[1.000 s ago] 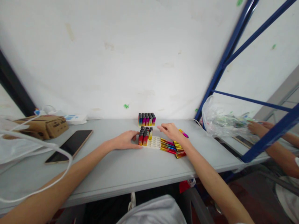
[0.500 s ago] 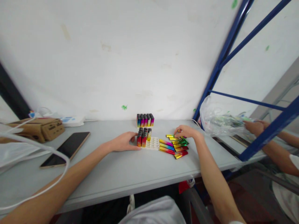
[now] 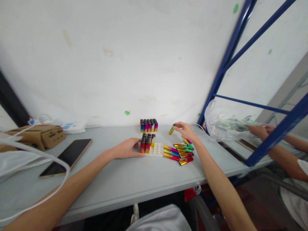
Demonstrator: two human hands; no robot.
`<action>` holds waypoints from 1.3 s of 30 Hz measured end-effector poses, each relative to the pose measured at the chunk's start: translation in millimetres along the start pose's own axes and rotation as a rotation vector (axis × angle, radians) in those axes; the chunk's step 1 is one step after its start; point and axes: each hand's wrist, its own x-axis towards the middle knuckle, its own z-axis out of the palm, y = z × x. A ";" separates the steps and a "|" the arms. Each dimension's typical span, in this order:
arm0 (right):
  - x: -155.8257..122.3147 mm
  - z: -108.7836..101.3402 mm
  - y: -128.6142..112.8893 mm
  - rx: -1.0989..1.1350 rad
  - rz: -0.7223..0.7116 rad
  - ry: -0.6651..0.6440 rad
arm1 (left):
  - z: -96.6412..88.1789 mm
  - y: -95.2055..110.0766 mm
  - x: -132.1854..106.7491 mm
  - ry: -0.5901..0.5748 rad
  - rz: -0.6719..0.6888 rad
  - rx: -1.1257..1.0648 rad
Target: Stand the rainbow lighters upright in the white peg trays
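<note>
Lifted off the table since the earlier frame, one lighter (image 3: pixel 171 131) now hangs in your right hand (image 3: pixel 184 130). Your left hand (image 3: pixel 127 148) has stayed by the tray's left end, thumb and fingers apart; contact is hard to tell. Next come the upright lighters (image 3: pixel 145 146), then the white tray's (image 3: pixel 157 149) uncovered round slots. Farther right, your right thumb and fingers pinch that lighter above the table, so it's out of the loose pile (image 3: pixel 184 150) but not yet seated.
</note>
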 end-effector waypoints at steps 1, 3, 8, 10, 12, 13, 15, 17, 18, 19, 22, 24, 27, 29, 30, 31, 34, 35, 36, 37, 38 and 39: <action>0.6 2.8 -2.2 0.075 0.025 0.014 | -0.2 0.1 -0.1 -0.001 0.000 0.002; 0.5 9.1 -6.8 0.257 0.081 0.032 | -0.6 0.3 -0.4 -0.008 0.000 0.005; -4.5 26.6 -22.3 0.669 0.203 0.005 | -1.0 0.8 -0.8 -0.004 -0.003 -0.013; -6.0 33.4 -28.1 0.692 0.207 -0.003 | -1.0 0.8 -0.8 -0.002 0.002 -0.013; -6.6 39.9 -31.2 0.670 0.188 -0.016 | -0.7 0.4 -0.7 -0.004 0.008 -0.010; -6.6 43.0 -31.4 0.641 0.181 -0.031 | -0.5 0.0 -0.6 -0.006 0.012 -0.010; -6.7 48.9 -30.1 0.535 0.175 -0.060 | 0.1 -1.2 -0.5 -0.007 0.019 -0.010; -7.7 54.1 -28.3 0.366 0.150 -0.040 | 0.9 -2.5 -0.3 -0.002 0.021 -0.004; -8.6 56.4 -28.1 0.268 0.124 -0.009 | 1.3 -3.2 -0.2 0.001 0.021 0.002; -9.9 58.6 -28.5 0.172 0.095 0.028 | 1.6 -3.7 0.0 0.002 0.022 0.007; -14.6 64.8 -33.5 -0.035 0.045 0.110 | 2.3 -4.8 0.3 0.000 0.025 0.008; -17.2 68.8 -38.0 -0.086 0.049 0.141 | 2.4 -4.9 0.5 -0.001 0.022 0.004; -19.3 73.5 -43.6 -0.109 0.019 0.151 | 2.0 -4.2 0.5 -0.006 0.017 0.006; -20.3 75.1 -46.8 -0.118 -0.026 0.133 | 1.5 -3.2 0.4 -0.006 0.017 0.004; -20.8 75.4 -48.3 -0.122 -0.045 0.124 | 1.2 -2.5 0.3 -0.003 0.017 0.002; -21.5 75.5 -49.9 -0.126 -0.061 0.114 | 1.0 -1.9 0.2 0.001 0.017 0.000; -23.9 74.6 -54.5 -0.149 -0.107 0.049 | 0.3 -0.4 0.0 0.001 0.016 -0.002; -24.6 74.0 -55.8 -0.158 -0.127 0.007 | 0.2 -0.2 0.0 0.000 0.014 -0.001; -25.2 73.3 -56.9 -0.171 -0.154 -0.042 | 0.1 -0.2 0.0 -0.002 0.013 0.000; -25.8 72.6 -57.9 -0.187 -0.191 -0.091 | 0.0 -0.3 0.0 -0.006 0.013 0.003; -26.2 71.9 -58.8 -0.209 -0.234 -0.135 | -0.1 -0.4 0.0 -0.009 0.014 0.006; -26.7 71.4 -59.7 -0.237 -0.279 -0.169 | -0.1 -0.6 -0.1 -0.012 0.015 0.008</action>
